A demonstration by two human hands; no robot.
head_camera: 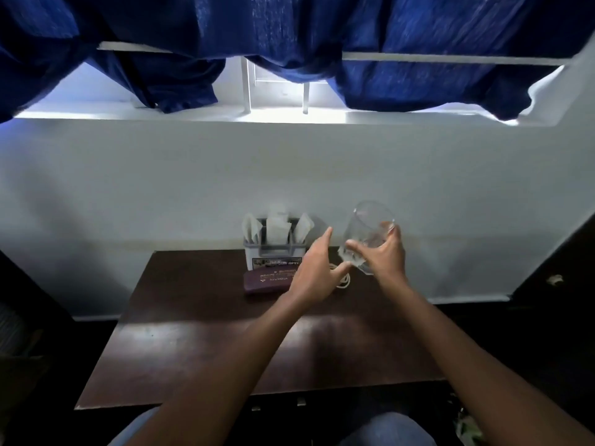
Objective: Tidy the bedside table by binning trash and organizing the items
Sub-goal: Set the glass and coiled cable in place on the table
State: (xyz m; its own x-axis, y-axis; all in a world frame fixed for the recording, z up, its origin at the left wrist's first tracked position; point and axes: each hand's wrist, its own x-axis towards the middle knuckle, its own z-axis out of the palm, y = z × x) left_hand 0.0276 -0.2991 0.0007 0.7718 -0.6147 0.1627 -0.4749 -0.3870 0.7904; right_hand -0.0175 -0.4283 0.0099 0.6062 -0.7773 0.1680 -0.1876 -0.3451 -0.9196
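My right hand (384,255) grips a clear drinking glass (367,233), tilted and lifted above the back right of the dark wooden bedside table (193,342). Just left of the glass, my left hand (317,272) hovers with fingers straight and spread, holding nothing. Under that hand lies a coiled white cable (344,281), partly hidden. A maroon case (267,280) with gold lettering lies flat in front of a grey organizer box (273,252) that holds several white packets (277,225) against the wall.
A white wall rises directly behind the table, with a window sill and blue curtains (289,37) above. Dark furniture (553,268) stands at the right and dark shapes at the left. My knees show below the table's front edge.
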